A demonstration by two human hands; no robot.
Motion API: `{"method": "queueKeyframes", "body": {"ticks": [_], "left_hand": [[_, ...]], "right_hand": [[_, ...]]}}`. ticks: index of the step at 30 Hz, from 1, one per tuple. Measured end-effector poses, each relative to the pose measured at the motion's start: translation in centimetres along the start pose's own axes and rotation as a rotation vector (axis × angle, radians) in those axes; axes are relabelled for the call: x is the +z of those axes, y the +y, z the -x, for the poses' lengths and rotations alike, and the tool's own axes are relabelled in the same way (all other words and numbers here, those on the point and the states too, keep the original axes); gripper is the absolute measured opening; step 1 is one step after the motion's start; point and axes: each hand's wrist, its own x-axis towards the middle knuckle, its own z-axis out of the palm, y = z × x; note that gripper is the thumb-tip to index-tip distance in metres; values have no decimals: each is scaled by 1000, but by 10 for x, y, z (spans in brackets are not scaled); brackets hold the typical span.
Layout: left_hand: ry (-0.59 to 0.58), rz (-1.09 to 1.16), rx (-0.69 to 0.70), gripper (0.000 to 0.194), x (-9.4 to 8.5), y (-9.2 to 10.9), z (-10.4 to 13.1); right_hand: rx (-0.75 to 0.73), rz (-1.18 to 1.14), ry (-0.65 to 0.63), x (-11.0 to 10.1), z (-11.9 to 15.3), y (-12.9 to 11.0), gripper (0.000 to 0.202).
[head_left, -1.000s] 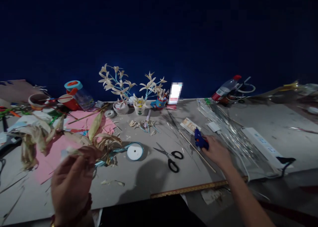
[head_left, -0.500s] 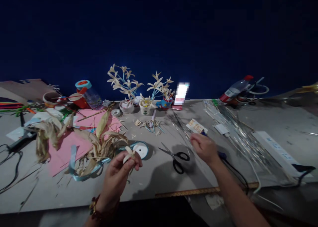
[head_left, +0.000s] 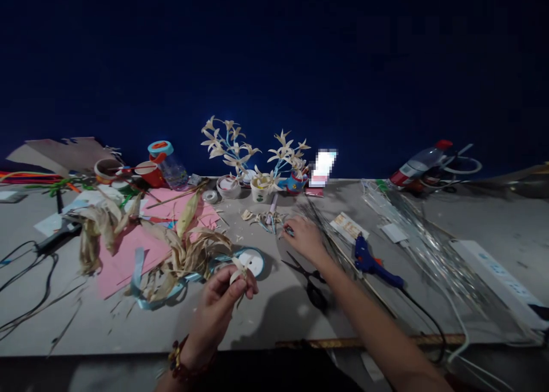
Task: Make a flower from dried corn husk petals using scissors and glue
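My left hand [head_left: 219, 298] pinches a small cream husk flower [head_left: 238, 270] upright between thumb and fingers, its short stem hanging below. Behind it lies a ribbon spool [head_left: 252, 262] with a white face and light blue edge. My right hand [head_left: 305, 240] is over the table's middle, fingertips drawn together at the edge of a small pile of husk pieces and thin blue stems [head_left: 265, 219]. What those fingertips hold, if anything, is too small to make out. Black-handled scissors [head_left: 316, 296] lie partly under my right forearm. A blue glue gun [head_left: 372, 265] rests right of that arm.
Dried corn husks [head_left: 171, 248] and pink paper [head_left: 128, 266] cover the left. Two husk-flower sprays [head_left: 229, 146] stand at the back beside small cups [head_left: 260, 190] and a lit phone [head_left: 322, 166]. At right are wire bundles [head_left: 420, 232], a power strip [head_left: 500, 277] and a bottle [head_left: 422, 162].
My right hand has moved left from near the glue gun to the small stem pile, uncovering the gun. My left hand keeps the flower. The view has shifted slightly, moving the scene rightward.
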Motion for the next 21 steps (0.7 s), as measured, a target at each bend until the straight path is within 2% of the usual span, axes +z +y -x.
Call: {"method": "queueKeyframes", "body": {"ticks": [5, 9, 14, 16, 18, 21], "left_hand": [[0, 12, 1, 29, 2, -1, -3], [10, 102, -33, 29, 8, -4, -5], [52, 264, -166, 27, 18, -7, -12], [54, 283, -221, 29, 22, -8, -16], [45, 289, -265, 30, 27, -9, -20], [2, 297, -305, 31, 36, -9, -23]], "right_hand": [[8, -8, -5, 9, -1, -4, 10], [-42, -93, 28, 3, 0, -8, 11], [-99, -249, 129, -28, 27, -27, 11], [-125, -397, 223, -44, 43, -37, 10], [-186, -532, 308, -59, 58, -47, 7], [-271, -603, 386, -77, 72, -60, 9]]}}
